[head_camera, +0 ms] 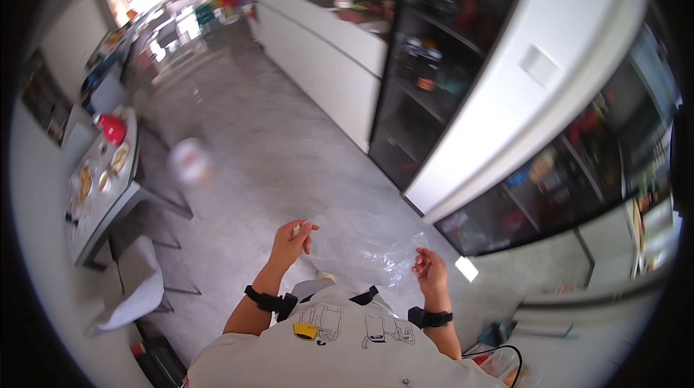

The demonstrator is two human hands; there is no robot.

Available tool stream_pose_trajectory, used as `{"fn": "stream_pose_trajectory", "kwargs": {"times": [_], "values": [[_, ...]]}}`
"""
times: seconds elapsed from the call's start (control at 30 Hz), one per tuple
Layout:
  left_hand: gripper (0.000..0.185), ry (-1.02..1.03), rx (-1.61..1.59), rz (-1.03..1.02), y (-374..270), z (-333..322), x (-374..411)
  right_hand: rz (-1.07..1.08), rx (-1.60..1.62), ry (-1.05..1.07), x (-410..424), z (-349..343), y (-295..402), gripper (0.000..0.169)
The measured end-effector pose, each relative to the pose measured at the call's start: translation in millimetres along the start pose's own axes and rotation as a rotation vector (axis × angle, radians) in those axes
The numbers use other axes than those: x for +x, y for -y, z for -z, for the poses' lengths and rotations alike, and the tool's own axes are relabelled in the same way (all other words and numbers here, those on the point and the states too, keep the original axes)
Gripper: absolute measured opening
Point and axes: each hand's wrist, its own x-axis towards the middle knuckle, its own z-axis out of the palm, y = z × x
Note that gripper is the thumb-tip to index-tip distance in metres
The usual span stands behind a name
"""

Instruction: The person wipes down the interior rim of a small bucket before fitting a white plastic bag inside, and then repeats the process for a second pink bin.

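Observation:
A clear plastic sheet or bag (pixel 382 262) stretches between my two hands at waist height, shiny and creased over the grey floor. My left hand (pixel 293 241) has its fingers bent at the left end of the film, and a small pale thing (pixel 296 231), too small to identify, shows in its grip. At the other end, the curled fingers of my right hand (pixel 431 271) pinch the film near its corner. Each wrist wears a black strap. Part of a pale shoe (pixel 326 276) shows beneath the plastic.
To the left stand a dining table (pixel 111 217) with dishes and a red jug (pixel 112 129), and a grey chair (pixel 138 285). Ahead are a white counter (pixel 325 68) and a dark glass cabinet (pixel 417 84). A white wall end (pixel 504 73) separates it from another glazed cabinet (pixel 547 182).

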Motion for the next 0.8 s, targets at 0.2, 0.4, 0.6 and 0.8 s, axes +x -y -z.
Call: {"fn": "stream_pose_trajectory", "kwargs": {"times": [0.2,0.4,0.6,0.8], "values": [[0.027,-0.377,-0.189,0.046,-10.7,152.8,41.9,-0.148,-0.261,0.291,94.8,-205.7,-15.0,0.024],[0.029,-0.543,-0.327,-0.011,-17.7,259.6,131.6,-0.255,-0.373,0.369,221.2,-343.3,-33.5,0.028],[0.03,-0.685,-0.333,0.005,-56.7,368.6,252.9,-0.345,-0.442,0.506,372.2,-496.4,-54.0,0.028],[0.03,-0.853,-0.252,-0.069,-111.8,490.0,324.6,-0.343,-0.597,0.76,446.9,-732.7,-82.6,0.025]]}}
